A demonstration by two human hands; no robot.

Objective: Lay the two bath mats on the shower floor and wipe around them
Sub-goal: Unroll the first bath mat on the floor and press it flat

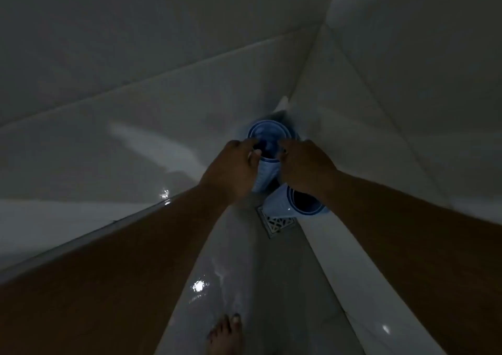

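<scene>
Head view: dim white-tiled shower floor, wet sheen. Landmark: square metal floor drain. Just beyond the drain, in the wall corner, a rolled light-blue bath mat stands on end. A second rolled blue mat lies touching the drain's far edge. Left hand and right hand both curl on the upright roll's rim. Judgement: lift it clear of the corner, unroll away from the drain, keep the grate uncovered.
</scene>
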